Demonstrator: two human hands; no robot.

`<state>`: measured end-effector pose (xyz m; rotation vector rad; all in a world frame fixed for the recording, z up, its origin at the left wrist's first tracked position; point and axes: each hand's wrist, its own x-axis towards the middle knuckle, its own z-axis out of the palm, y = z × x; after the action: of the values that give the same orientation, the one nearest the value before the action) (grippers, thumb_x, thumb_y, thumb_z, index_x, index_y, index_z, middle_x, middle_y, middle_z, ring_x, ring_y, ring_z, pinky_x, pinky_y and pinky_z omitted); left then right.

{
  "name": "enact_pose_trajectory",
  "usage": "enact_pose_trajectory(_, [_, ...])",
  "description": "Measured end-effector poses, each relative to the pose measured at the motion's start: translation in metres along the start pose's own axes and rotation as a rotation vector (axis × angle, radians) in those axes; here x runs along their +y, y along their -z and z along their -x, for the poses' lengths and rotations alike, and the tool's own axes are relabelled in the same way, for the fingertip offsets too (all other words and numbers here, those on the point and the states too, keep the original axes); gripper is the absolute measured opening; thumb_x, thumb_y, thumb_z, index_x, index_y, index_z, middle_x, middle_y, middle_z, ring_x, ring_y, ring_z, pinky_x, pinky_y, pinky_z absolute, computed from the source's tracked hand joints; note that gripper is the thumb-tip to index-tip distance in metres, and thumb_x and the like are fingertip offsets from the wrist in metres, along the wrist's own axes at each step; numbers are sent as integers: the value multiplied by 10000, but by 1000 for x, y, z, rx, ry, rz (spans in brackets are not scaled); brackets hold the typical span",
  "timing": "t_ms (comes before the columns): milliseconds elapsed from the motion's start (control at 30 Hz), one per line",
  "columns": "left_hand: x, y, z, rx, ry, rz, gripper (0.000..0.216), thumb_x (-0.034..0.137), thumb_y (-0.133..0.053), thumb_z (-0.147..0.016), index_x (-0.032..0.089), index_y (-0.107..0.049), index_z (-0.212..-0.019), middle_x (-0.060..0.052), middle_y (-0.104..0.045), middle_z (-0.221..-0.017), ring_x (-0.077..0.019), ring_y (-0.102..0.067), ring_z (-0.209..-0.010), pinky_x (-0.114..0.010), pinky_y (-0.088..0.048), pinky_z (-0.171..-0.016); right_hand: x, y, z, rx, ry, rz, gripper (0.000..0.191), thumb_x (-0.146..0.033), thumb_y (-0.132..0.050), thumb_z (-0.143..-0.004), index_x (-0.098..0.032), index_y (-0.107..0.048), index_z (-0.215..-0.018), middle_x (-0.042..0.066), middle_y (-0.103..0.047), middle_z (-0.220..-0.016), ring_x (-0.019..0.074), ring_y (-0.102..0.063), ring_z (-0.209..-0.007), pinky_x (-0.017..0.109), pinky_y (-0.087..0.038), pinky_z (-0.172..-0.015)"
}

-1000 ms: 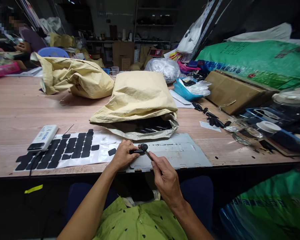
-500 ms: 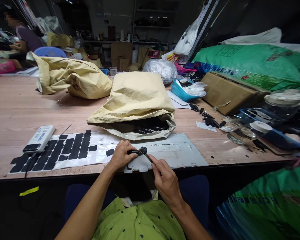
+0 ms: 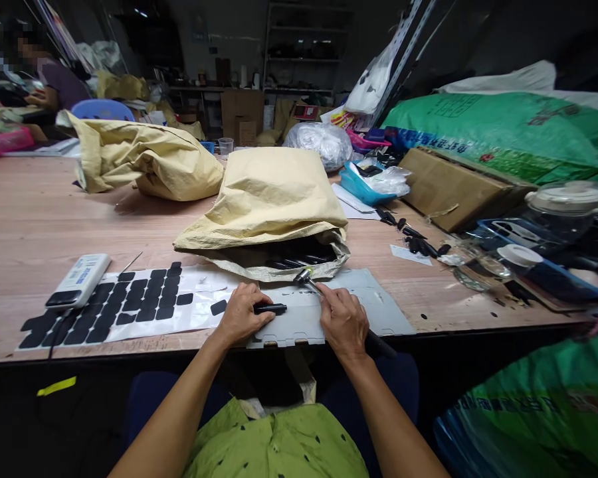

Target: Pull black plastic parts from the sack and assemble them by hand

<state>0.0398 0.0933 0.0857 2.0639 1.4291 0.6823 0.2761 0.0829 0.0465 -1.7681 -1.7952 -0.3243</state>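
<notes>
My left hand [image 3: 242, 311] rests at the near table edge, its fingers closed on a short black rod-like piece [image 3: 272, 308], which points right over a grey board [image 3: 349, 315]. In my right hand [image 3: 343, 322] is a small hammer [image 3: 303, 276] with a cylindrical metal head, a thin metal shaft and a black grip sticking out behind the hand. The hammer head is raised above the board, apart from the black piece. Just beyond, a yellowish sack [image 3: 279, 192] lies with its mouth towards me, several dark slender pieces [image 3: 299, 255] inside.
Left of the board lie a white sheet with black stickers [image 3: 149, 295], a white device [image 3: 78, 281] and a thin metal pick [image 3: 131, 261]. Another sack [image 3: 144, 156] stands behind. To the right are black pieces [image 3: 418, 242], a cardboard box [image 3: 458, 186] and a blue tray [image 3: 543, 265]. A person [image 3: 54, 76] sits far left.
My right hand has moved right and slightly up, lifting the hammer head away from the black piece. My left hand stays almost where it was, still holding the piece.
</notes>
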Motion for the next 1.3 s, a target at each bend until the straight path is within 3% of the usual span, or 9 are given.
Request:
enact_pose_trajectory(167, [0, 8, 3, -81, -32, 82, 164, 319, -789, -735, 224, -762, -866, -40, -632, -899, -233, -523, -934, -379, -439, -855, -2, -2, 3, 11, -21, 4, 305, -178, -564, -887, -273, -707, -1139, 27, -638, -861, 166, -469, -763, 298, -312, -709])
enact_pose_trajectory(267, [3, 16, 15, -222, -89, 157, 167, 301, -830, -691, 249, -775, -840, -56, -629, -1130, -272, -513, -1121, -434, -421, -988, -3, -1, 2, -4, -32, 9, 309, -183, -563, -888, -276, -701, -1149, 27, -636, -869, 167, -465, -769, 298, -310, -712])
enact_pose_trajectory(400, [10, 13, 47, -394, -118, 96, 187, 294, -840, -680, 287, -791, -861, -17, -352, -1557, -384, -259, -1430, -557, -301, -1132, -3, -1, 2, -2, -52, 3, 320, -171, -547, -891, -276, -703, -1149, 27, -634, -863, 168, -462, -767, 301, -312, -712])
enact_pose_trajectory(533, [12, -9, 79, -290, -160, -119, 223, 219, -831, -673, 268, -773, -883, 1, -193, -1637, -430, -148, -1476, -655, -205, -1157, -3, -1, 3, 1, -46, -3, 322, -170, -533, -893, -269, -706, -1146, 29, -633, -856, 171, -453, -760, 308, -317, -708])
enact_pose_trajectory(633, [13, -18, 86, -225, -193, -136, 306, 245, -859, -638, 273, -763, -927, -37, -265, -1613, -441, -222, -1451, -674, -230, -1140, -3, -1, 3, 2, -43, -7, 319, -186, -518, -903, -267, -705, -1149, 37, -630, -854, 176, -454, -764, 315, -316, -707])
enact_pose_trajectory(767, [19, -9, 49, -37, -190, -12, 246, 319, -738, -802, 249, -737, -1037, -97, -653, -1248, -318, -525, -1237, -528, -426, -1049, -4, -1, 2, 17, -43, -5, 319, -184, -505, -906, -264, -710, -1138, 41, -632, -854, 180, -457, -765, 318, -314, -709])
enact_pose_trajectory(933, [18, 6, -44, 239, -107, -124, 221, 249, -557, -928, 195, -721, -1065, -76, -706, -1052, -239, -594, -1011, -393, -488, -905, -3, -1, 3, -1, -37, -11, 318, -182, -516, -904, -268, -703, -1147, 32, -632, -865, 178, -458, -772, 310, -319, -717])
enact_pose_trajectory(1100, [12, 7, -100, 30, 38, -361, 272, 204, -592, -866, 224, -736, -1096, -77, -708, -1079, -259, -618, -1024, -362, -485, -873, -2, -2, 3, 7, -39, -26, 305, -203, -530, -905, -269, -697, -1151, 30, -631, -867, 178, -459, -778, 305, -319, -727])
enact_pose_trajectory(1300, [12, 5, -107, -131, 178, -408, 243, 284, -643, -831, 207, -738, -1041, -108, -717, -1014, -282, -642, -980, -350, -477, -787, -3, -2, 2, 15, -38, -24, 310, -199, -533, -902, -268, -689, -1161, 33, -635, -880, 179, -474, -793, 304, -325, -726])
